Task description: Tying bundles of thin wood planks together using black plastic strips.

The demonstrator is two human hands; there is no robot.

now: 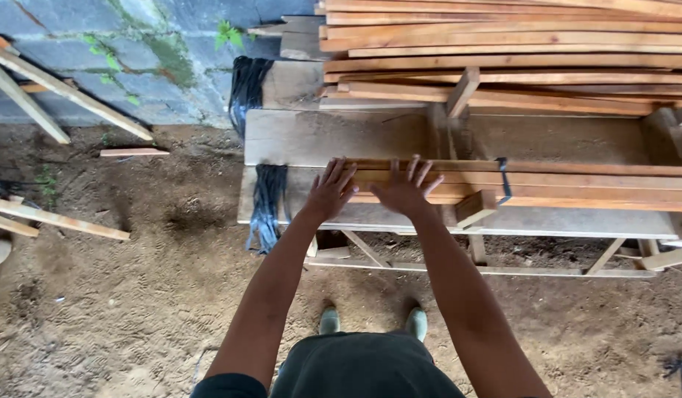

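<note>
Both hands, left & right, flat w/ fingers spread wide on end of strapped slat bundle on counter: prob stiff, long, heavy, rough — grip underneath near end

Long reddish-brown wooden slats, matt and rough-sawn, lie on a pale, weathered plank bench. Glossy black plastic strips hang over packed, crumbly brown earth floor.

Bundled wooden slats and upper plank stack ran off the right edge, lengths unseen. Left hand & right hand covered the slat ends. Table legs mostly hidden; torso cut off at bottom.
</note>
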